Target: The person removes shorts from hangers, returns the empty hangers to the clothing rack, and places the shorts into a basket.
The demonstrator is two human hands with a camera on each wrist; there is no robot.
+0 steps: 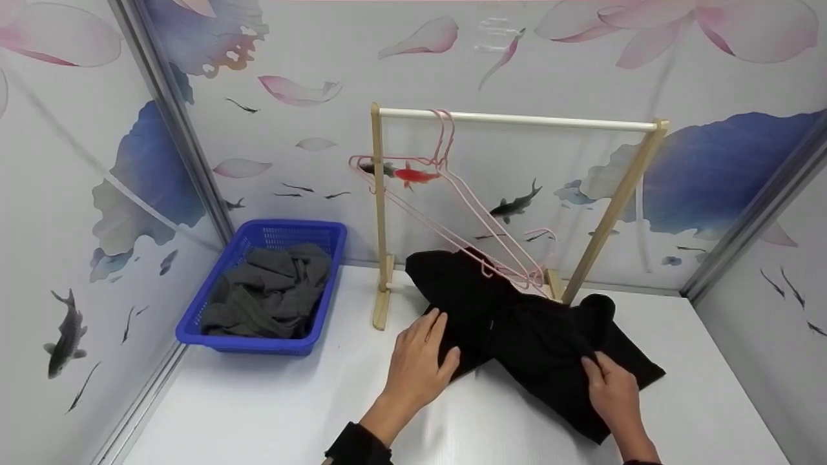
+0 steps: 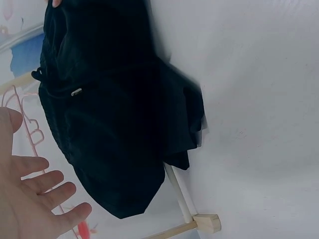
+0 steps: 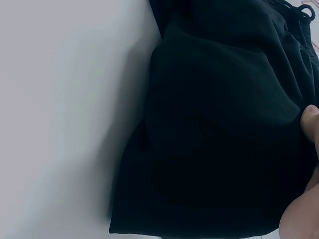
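Observation:
Black shorts (image 1: pixel 536 336) with a drawstring waistband are spread, rumpled, in front of the rack. My right hand (image 1: pixel 614 391) pinches their edge on the right side between thumb and fingers; in the right wrist view the thumb (image 3: pixel 310 122) presses on the dark cloth. Beside the left part of the shorts is my left hand (image 1: pixel 417 361), its fingers extended. In the left wrist view those fingers (image 2: pixel 55 191) are spread, with no cloth gripped. Pink hangers (image 1: pixel 475 206) hang from the rack behind, their lower ends meeting the shorts' upper edge in the head view.
A wooden rack (image 1: pixel 381 213) with a white rail (image 1: pixel 517 119) stands at the back of the white table (image 1: pixel 284 407). To the left, a blue basket (image 1: pixel 258 345) holds grey clothing (image 1: pixel 271 290). Patterned panels (image 1: pixel 310 194) enclose the back and both sides.

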